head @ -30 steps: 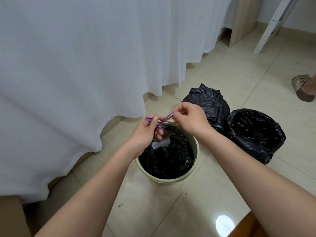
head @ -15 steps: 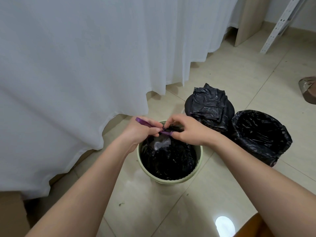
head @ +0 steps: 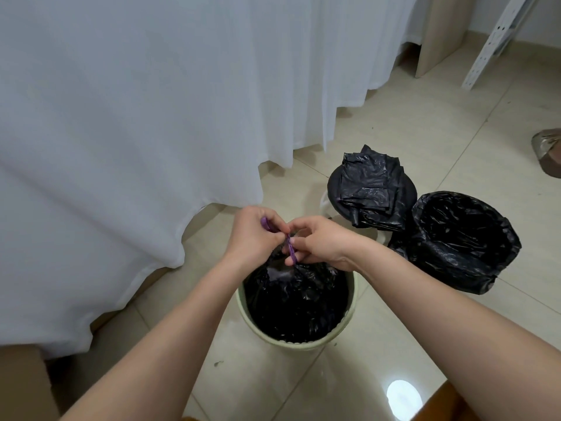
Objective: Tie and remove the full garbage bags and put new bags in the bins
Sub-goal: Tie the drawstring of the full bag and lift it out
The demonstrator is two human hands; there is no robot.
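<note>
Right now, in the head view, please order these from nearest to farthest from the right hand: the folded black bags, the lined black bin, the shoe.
From the right hand:
1. Folded black bags, just beyond it, atop a bin.
2. Lined black bin, further right.
3. Shoe, at the far right edge.

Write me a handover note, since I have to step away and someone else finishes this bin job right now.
Left hand and right hand both pinch the purple drawstring above the green bin.
The full black bag sits gathered inside that bin, the knot unfinished.
Folded spare bags lie on the bin behind; the right bin's liner is open.
Left: finish the knot, lift the bag, reline.
</note>
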